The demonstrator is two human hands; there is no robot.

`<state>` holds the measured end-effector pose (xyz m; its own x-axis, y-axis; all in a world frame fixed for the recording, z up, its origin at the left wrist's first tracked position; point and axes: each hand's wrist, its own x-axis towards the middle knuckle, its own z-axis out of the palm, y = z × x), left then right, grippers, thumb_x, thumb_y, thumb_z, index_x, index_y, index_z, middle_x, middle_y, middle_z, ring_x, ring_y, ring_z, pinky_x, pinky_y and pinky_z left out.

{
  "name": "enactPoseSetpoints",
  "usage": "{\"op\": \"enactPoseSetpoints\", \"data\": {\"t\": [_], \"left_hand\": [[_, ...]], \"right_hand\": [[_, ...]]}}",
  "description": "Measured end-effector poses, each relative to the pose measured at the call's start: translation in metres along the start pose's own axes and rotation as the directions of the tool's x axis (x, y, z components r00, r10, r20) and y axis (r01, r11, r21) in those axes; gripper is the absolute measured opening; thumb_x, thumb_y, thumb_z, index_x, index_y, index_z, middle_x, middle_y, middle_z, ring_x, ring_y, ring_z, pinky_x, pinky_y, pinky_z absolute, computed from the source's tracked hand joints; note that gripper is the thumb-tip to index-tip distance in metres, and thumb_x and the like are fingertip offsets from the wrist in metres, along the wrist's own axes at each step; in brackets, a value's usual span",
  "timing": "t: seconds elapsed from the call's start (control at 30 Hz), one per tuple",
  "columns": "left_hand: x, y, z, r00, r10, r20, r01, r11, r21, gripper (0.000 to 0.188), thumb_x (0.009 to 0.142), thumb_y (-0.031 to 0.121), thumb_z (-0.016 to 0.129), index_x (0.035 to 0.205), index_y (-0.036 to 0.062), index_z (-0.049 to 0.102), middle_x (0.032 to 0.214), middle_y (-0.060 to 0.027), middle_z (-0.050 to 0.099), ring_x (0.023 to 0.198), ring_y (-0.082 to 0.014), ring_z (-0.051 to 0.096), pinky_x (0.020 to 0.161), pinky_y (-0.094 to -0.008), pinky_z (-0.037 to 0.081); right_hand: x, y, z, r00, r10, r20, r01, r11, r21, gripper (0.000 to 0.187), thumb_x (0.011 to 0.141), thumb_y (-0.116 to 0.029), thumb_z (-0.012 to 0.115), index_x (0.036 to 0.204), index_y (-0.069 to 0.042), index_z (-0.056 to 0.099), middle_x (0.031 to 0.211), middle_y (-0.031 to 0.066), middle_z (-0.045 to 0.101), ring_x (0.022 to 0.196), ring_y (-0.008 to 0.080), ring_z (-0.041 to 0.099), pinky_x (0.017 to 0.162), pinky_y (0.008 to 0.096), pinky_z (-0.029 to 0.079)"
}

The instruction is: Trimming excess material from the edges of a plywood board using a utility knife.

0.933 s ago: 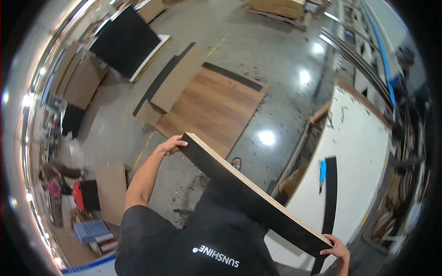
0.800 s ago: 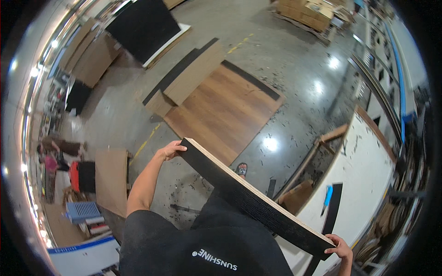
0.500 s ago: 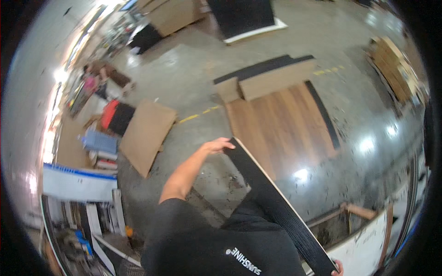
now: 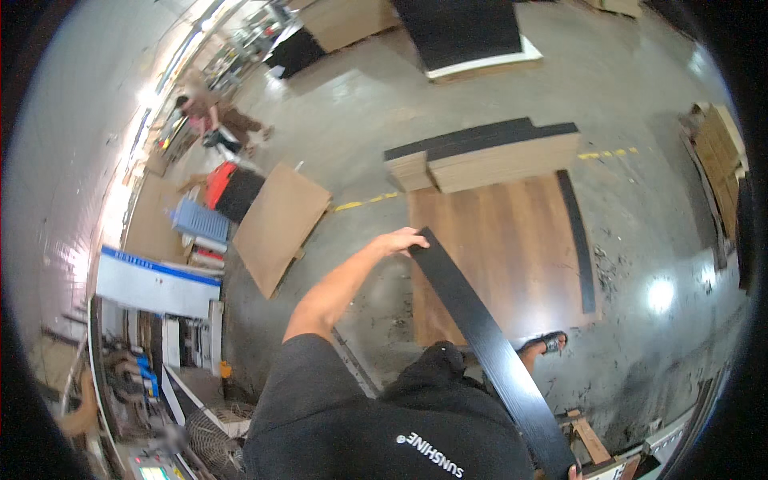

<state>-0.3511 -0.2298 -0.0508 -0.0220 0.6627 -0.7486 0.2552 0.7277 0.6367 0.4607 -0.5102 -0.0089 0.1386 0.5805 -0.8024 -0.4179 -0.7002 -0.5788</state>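
Past the edge of the wood-grain panel (image 4: 496, 240), grey floor (image 4: 648, 200) is stretching toward cartons (image 4: 714, 164). From the left hand (image 4: 402, 241), clasping its upper end, the black board (image 4: 488, 336) is slanting down; at its lower end, the right hand (image 4: 574, 473) is barely showing; its grip I cannot tell.

The black board (image 4: 490, 344) looks glossy, the brown panel (image 4: 504, 248) smooth and wood-grained, the shirt (image 4: 344, 424) matt cloth.

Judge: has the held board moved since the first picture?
Yes, rightward in view: the board, first alongside the wood panel, now overlaps its corner.
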Motion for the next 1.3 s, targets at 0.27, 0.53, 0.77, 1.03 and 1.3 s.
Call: {"op": "enactPoseSetpoints", "data": {"t": [0.27, 0.53, 0.77, 1.03, 1.3], "left_hand": [[0.083, 0.141, 0.050, 0.990, -0.015, -0.140, 0.016, 1.000, 0.009, 0.032, 0.090, 0.023, 0.071, 0.121, 0.0118, 0.069, 0.113, 0.0014, 0.069, 0.107, -0.0140, 0.062, 0.096, -0.0355, 0.050], [0.300, 0.254, 0.093, 1.000, 0.027, -0.012, -0.024, 0.972, 0.234, 0.036, 0.089, 0.023, 0.069, 0.120, 0.0041, 0.069, 0.110, -0.0040, 0.072, 0.101, -0.0182, 0.065, 0.094, -0.0350, 0.051], [0.545, 0.273, 0.185, 0.995, -0.076, 0.063, 0.044, 0.914, 0.403, 0.040, 0.091, 0.020, 0.068, 0.125, -0.0005, 0.067, 0.119, -0.0077, 0.070, 0.114, -0.0226, 0.062, 0.109, -0.0390, 0.044], [0.828, 0.275, 0.259, 0.972, -0.122, 0.202, -0.006, 0.844, 0.537, 0.060, 0.092, 0.024, 0.074, 0.144, 0.0012, 0.055, 0.138, -0.0118, 0.064, 0.129, -0.0266, 0.058, 0.115, -0.0422, 0.042], [0.967, 0.272, 0.281, 0.981, -0.067, 0.181, -0.038, 0.852, 0.523, 0.056, 0.090, 0.020, 0.079, 0.139, 0.0032, 0.058, 0.131, -0.0091, 0.068, 0.122, -0.0242, 0.063, 0.112, -0.0394, 0.046]], "right_hand": [[0.132, -0.088, -0.077, 1.000, -0.017, 0.022, 0.017, 1.000, 0.026, 0.070, 0.092, -0.014, 0.076, 0.154, -0.003, 0.047, 0.142, 0.0153, 0.061, 0.130, 0.0297, 0.059, 0.113, 0.0435, 0.048], [0.248, -0.109, -0.084, 0.991, 0.081, -0.103, -0.065, 0.986, 0.151, 0.073, 0.094, -0.025, 0.080, 0.157, -0.008, 0.047, 0.145, 0.0105, 0.059, 0.131, 0.0278, 0.057, 0.115, 0.0430, 0.046], [0.417, -0.054, -0.061, 0.942, 0.096, -0.321, 0.003, 0.956, 0.293, 0.067, 0.096, -0.015, 0.078, 0.157, -0.009, 0.049, 0.147, 0.0102, 0.057, 0.133, 0.0256, 0.056, 0.109, 0.0405, 0.049], [0.622, 0.041, -0.036, 0.890, 0.126, -0.438, 0.009, 0.956, 0.294, 0.077, 0.094, -0.028, 0.082, 0.159, -0.005, 0.047, 0.150, 0.0077, 0.057, 0.140, 0.0233, 0.050, 0.121, 0.0391, 0.034], [0.763, 0.100, -0.007, 0.902, 0.077, -0.424, 0.069, 0.945, 0.319, 0.073, 0.100, -0.030, 0.075, 0.161, -0.006, 0.043, 0.153, 0.0082, 0.055, 0.142, 0.0223, 0.048, 0.121, 0.0382, 0.034]]}}
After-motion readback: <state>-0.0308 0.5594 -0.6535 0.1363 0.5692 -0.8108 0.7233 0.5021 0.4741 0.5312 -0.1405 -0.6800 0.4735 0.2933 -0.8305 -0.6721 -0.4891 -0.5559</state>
